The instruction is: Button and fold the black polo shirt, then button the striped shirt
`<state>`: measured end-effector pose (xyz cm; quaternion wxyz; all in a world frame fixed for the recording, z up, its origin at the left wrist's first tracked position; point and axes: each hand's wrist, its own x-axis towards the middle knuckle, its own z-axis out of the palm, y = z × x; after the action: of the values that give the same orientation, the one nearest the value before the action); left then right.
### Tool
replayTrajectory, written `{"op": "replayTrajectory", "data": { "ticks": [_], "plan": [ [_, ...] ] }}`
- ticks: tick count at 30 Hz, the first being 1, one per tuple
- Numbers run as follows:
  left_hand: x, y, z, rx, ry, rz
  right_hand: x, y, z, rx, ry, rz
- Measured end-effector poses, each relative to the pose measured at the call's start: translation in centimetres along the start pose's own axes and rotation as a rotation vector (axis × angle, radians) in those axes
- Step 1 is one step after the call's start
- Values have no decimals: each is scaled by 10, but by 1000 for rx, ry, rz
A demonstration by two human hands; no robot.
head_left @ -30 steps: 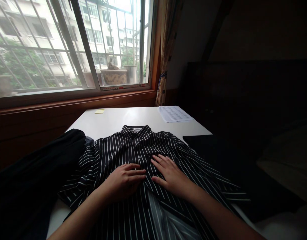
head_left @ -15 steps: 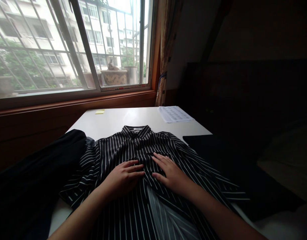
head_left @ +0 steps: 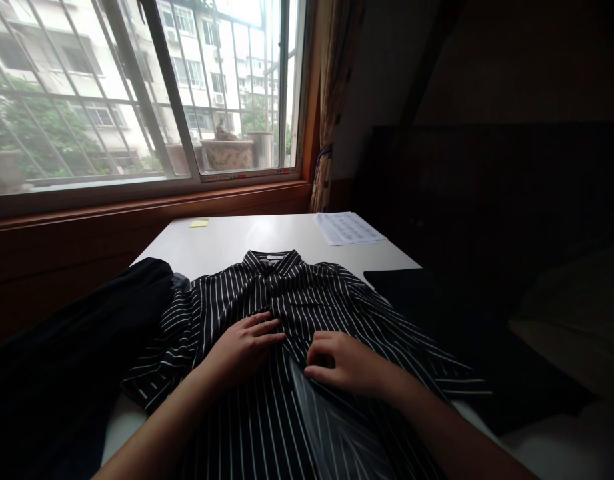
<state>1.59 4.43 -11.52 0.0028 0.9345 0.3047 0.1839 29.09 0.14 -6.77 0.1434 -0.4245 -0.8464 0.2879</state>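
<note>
A black shirt with white stripes [head_left: 237, 293] lies face up, its collar pointing away from me. My left hand [head_left: 247, 347] rests flat on the front of the shirt, just left of the button line, with its fingers stretched out. Close by on the right, my right hand [head_left: 339, 360] is curled, thumb and fingers brought together at the edge of the shirt's front opening. Fabric seems pinched there, though the fingertips are partly hidden. Below that hand the front gapes, showing the greyish inner side. Both sleeves spread outward.
The shirt lies on a white table [head_left: 221, 243]. Dark clothing [head_left: 87, 327] is heaped at the left, and dark cloth [head_left: 437, 333] lies at the right. Printed sheets [head_left: 349, 229] and a yellow sticky note [head_left: 199, 223] are near the far edge, below a barred window [head_left: 231, 87].
My right hand has drawn slightly toward me and curled its fingers from lying flat to a pinch at the shirt's front edge. My left hand has shifted slightly up and left, still flat.
</note>
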Motion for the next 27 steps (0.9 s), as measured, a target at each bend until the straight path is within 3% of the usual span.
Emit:
{"op": "replayTrajectory", "data": {
  "ticks": [8,13,20,27],
  "plan": [
    [0,-1,-1,39,54,-6,3,-4,1,70,-69,-19],
    [-1,-5,0,82,85,-35,14,0,1,155,-68,61],
    [-3,-13,0,72,140,-95,28,-6,10,268,84,139],
    [-7,-24,3,-25,130,-112,25,-19,36,290,277,110]
  ]
}}
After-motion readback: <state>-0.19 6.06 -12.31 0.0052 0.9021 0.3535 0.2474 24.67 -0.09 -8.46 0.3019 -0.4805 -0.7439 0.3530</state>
